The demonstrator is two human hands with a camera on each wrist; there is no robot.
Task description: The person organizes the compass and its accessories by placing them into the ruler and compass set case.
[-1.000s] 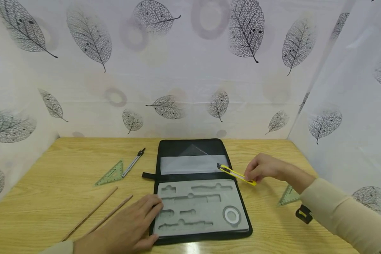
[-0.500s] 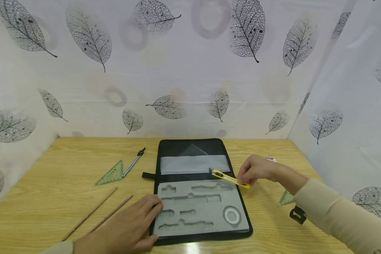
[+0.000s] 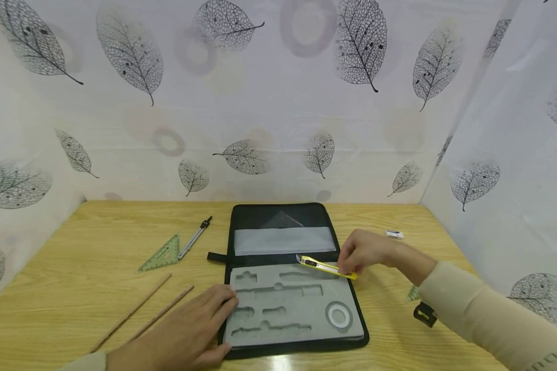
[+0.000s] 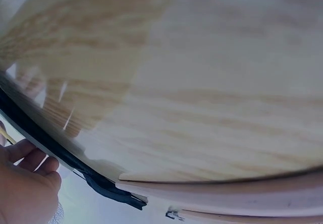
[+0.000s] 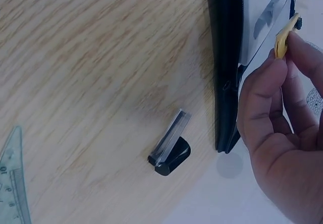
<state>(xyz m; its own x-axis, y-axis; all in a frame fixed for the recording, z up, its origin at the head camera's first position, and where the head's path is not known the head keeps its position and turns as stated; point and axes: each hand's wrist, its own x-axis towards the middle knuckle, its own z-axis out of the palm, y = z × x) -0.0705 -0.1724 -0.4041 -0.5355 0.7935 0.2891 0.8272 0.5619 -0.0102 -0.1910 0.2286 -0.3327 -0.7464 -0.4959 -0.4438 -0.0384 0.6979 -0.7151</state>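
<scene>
My right hand (image 3: 363, 251) pinches a yellow utility knife (image 3: 322, 266) between thumb and fingers. It hovers over the top right of a grey foam insert (image 3: 306, 314), above a long cut-out slot. The foam fills the lower half of an open black zip case (image 3: 255, 215). In the right wrist view, the yellow knife (image 5: 283, 37) shows between the fingertips. My left hand (image 3: 181, 327) rests on the case's left edge, fingertips on the foam's border and thumb near the lower corner. A white ring (image 3: 339, 324) sits in the round recess at right.
Left of the case lie a compass (image 3: 195, 238), a green set square (image 3: 163, 253) and two thin wooden sticks (image 3: 132, 313). To the right are a white eraser (image 3: 394, 234), another green set square (image 3: 413, 293), partly hidden by the sleeve, and a small black-and-clear object (image 5: 171, 148).
My right hand has moved left and slightly down with the utility knife, from beside the case to over the foam. The eraser has come into view behind it. The left hand has stayed put.
</scene>
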